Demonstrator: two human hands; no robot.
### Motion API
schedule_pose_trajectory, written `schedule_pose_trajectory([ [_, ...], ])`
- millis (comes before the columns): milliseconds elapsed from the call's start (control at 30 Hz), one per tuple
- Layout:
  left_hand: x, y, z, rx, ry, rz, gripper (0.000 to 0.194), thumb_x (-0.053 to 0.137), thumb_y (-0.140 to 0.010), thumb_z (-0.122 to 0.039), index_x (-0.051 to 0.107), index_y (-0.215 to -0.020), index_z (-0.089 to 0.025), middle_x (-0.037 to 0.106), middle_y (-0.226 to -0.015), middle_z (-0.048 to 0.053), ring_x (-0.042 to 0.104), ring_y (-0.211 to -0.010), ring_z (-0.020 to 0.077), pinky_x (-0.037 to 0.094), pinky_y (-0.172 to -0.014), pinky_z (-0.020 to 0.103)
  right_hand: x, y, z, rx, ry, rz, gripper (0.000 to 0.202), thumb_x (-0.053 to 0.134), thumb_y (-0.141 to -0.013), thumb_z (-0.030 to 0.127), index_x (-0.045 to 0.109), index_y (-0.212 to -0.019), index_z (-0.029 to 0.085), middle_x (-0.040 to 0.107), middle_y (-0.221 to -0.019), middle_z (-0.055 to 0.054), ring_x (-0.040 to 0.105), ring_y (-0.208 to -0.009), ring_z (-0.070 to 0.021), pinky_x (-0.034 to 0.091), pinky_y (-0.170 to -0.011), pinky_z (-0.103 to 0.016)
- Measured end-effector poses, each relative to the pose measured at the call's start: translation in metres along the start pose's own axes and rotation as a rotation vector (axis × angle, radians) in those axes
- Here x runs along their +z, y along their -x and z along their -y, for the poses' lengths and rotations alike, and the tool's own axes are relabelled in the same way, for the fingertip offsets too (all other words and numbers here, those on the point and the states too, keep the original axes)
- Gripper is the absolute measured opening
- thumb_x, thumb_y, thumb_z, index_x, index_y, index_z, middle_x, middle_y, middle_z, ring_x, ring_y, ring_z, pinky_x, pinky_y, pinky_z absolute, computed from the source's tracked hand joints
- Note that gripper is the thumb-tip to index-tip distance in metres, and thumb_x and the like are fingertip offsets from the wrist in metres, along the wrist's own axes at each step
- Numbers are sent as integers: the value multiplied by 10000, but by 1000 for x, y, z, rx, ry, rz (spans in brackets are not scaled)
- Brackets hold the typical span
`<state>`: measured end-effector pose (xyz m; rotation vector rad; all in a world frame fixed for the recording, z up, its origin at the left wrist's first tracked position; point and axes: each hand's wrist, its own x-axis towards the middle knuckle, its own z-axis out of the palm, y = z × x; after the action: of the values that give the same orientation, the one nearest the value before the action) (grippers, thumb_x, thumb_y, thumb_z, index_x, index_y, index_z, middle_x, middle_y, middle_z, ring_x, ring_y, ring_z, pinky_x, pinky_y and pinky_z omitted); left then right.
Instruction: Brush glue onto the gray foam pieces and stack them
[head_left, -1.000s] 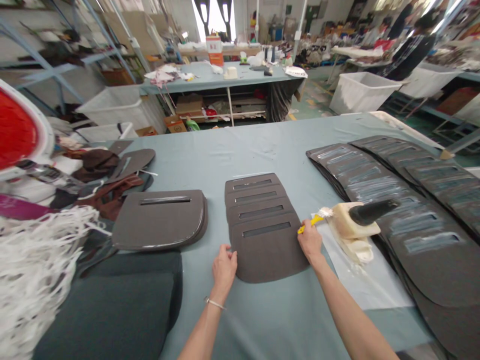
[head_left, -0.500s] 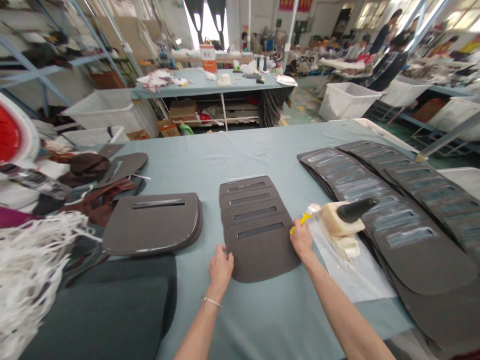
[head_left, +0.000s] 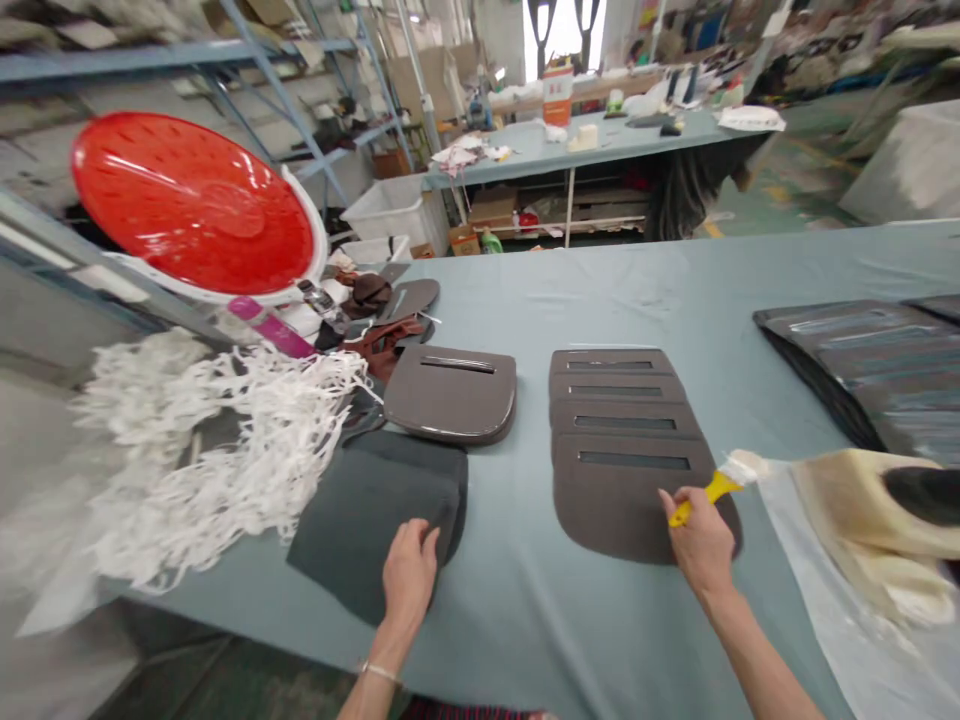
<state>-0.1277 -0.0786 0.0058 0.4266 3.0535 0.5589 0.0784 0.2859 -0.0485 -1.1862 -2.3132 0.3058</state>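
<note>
My right hand is closed round the yellow handle of a paintbrush, its pale bristles pointing right. It hovers over the lower right of several overlapping brown panels, which are rounded at the near end and have slots showing dark fabric. My left hand reaches over the right part of a stack of dark green-black sheets, fingers loosely bent and thumb apart; whether the fingertips touch the top sheet is hard to tell. Behind that stack lies a pile of brown slotted panels.
A cream container with a black top stands on white plastic film at right. More slotted panels fan out beyond it. White strips heap at left, below a red round tray. Another table stands behind.
My view has turned left. My left hand has gone from beside the overlapping brown panels to the dark sheets at left. The paintbrush stays in my right hand, now over the front panel.
</note>
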Motion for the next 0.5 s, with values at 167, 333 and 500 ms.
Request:
schedule_pose_trajectory([
  [167,12,-6,-27,-26,445,78,321,527,-781,-493,593,-841,-184,629,-755,25,584,-687,163,460,-689,292,12,53,117,-266,-513,359,327,579,-787,510,479,-865,208,613,-897,-66,592,-792,-192,448,-701,-278],
  [333,16,0,-92,-68,775,262,411,512,-793,-527,590,-969,-165,661,-829,42,616,-760,164,490,-716,288,-2,69,182,-255,-795,535,205,574,-790,342,424,-861,222,587,-922,-32,571,-821,-157,459,-743,-267],
  [500,27,10,-119,86,749,323,427,370,-893,-455,481,-1216,-198,616,-1152,96,590,-1052,180,456,-932,370,-29,42,137,-137,-727,358,79,474,-835,251,409,-812,213,543,-829,-7,524,-730,-117,429,-697,-226],
])
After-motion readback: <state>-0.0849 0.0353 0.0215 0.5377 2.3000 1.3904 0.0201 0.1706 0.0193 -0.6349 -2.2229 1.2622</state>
